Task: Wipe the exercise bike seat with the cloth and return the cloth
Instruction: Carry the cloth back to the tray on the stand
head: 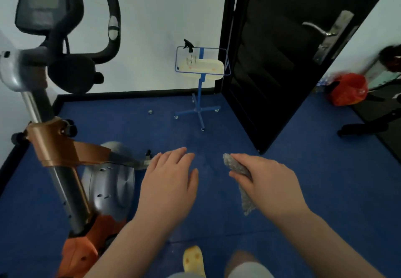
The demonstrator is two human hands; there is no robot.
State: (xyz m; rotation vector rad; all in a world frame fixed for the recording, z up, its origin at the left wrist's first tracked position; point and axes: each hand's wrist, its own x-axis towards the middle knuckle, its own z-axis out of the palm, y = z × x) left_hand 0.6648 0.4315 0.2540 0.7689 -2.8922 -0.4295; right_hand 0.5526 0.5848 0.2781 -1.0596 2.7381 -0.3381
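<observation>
The exercise bike [65, 147] fills the left side, with a black console, black handlebars and a silver and orange frame. Its black seat [72, 73] is blurred, at upper left. My right hand [269, 182] is shut on a grey cloth [243, 180], which hangs down below the fingers. It hovers over the blue floor, well to the right of the bike. My left hand [171, 180] is held flat with fingers apart and holds nothing, just right of the bike's silver flywheel cover [110, 188].
A blue wheeled stand with a cream tray [201, 67] and a spray bottle [189, 51] stands against the far wall. A black door [282, 60] stands open to the right. Beyond it lie a red bag [347, 88] and dark equipment. My yellow slipper [194, 260] shows below.
</observation>
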